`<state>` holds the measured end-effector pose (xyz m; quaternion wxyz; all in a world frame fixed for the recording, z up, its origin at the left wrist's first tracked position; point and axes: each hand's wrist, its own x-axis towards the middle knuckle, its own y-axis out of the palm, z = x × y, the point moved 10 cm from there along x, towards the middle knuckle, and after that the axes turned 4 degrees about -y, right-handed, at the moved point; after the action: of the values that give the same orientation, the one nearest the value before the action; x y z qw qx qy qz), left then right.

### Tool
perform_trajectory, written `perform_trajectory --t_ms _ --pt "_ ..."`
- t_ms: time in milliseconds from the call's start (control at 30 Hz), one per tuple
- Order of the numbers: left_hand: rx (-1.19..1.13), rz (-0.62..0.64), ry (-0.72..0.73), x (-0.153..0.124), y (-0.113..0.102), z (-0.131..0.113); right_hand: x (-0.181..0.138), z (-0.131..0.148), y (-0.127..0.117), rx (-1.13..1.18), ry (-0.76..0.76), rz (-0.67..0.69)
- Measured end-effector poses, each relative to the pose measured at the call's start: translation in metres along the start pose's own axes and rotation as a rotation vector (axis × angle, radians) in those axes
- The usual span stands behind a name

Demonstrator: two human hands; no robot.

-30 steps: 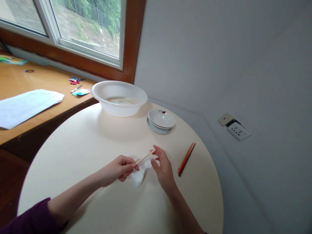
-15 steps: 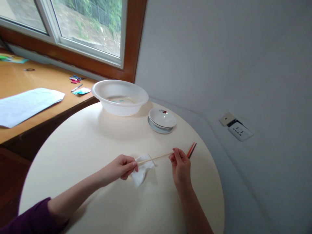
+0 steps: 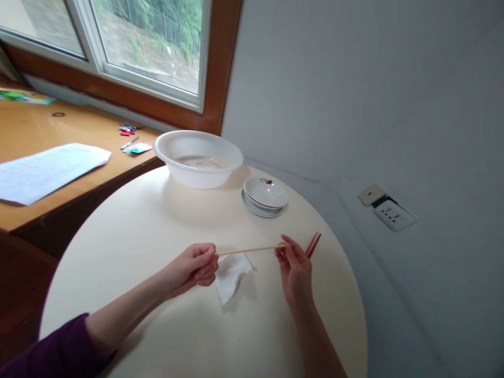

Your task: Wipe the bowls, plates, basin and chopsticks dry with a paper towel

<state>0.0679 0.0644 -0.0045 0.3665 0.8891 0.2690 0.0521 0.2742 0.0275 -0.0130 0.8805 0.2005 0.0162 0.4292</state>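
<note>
A pale wooden chopstick (image 3: 248,250) is stretched almost level between my two hands above the table. My left hand (image 3: 199,263) is closed around one end of it in a fist. My right hand (image 3: 294,262) pinches the other end between thumb and fingers. Beneath the chopstick, beside my left knuckles, a crumpled white cloth or tissue (image 3: 232,278) appears to lie on the table. Just past my right hand lie a red chopstick (image 3: 312,242) and a dark brown chopstick (image 3: 315,247), their near parts hidden by the hand.
On the round cream table (image 3: 189,336) stand a large white plastic basin (image 3: 199,177) with some water inside and stacked small dishes (image 3: 264,193). A wooden desk (image 3: 82,126) adjoins at left, holding paper (image 3: 55,168) and small items. A wall socket (image 3: 394,214) is at right.
My left hand has risen slightly and turned, so the chopstick now sits closer to level. My right fingers have shifted a little at its end. The view has moved slightly.
</note>
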Motion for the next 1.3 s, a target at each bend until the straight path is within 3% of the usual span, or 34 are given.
perform_trajectory --t_ms 200,400,467,533,633,733,833,1000,1300 --pt "-0.028 0.085 0.003 -0.003 0.009 -0.001 -0.001 -0.006 0.006 0.070 0.058 0.001" --pt "0.123 0.031 -0.042 0.004 0.002 0.014 -0.004 -0.023 0.007 0.304 0.246 -0.067" --pt "0.275 -0.020 -0.036 0.007 -0.004 0.020 -0.012 -0.028 0.020 0.274 0.303 0.017" --pt "0.497 -0.086 -0.022 0.009 -0.010 0.023 -0.022 -0.029 0.042 0.182 0.313 0.190" --pt "0.919 -0.261 0.100 0.006 -0.018 0.010 -0.035 -0.026 0.064 0.021 0.231 0.376" --pt "1.224 -0.390 0.226 0.001 -0.017 -0.005 -0.033 -0.013 0.059 -0.190 0.013 0.339" --pt "1.420 -0.370 0.190 0.002 -0.015 0.002 -0.032 0.004 0.056 -0.439 -0.218 0.326" --pt "1.733 -0.314 0.153 0.005 -0.013 0.020 -0.046 0.013 0.082 -0.807 -0.456 0.518" --pt "1.854 -0.323 0.115 0.004 -0.011 0.023 -0.053 0.005 0.107 -0.928 -0.502 0.606"
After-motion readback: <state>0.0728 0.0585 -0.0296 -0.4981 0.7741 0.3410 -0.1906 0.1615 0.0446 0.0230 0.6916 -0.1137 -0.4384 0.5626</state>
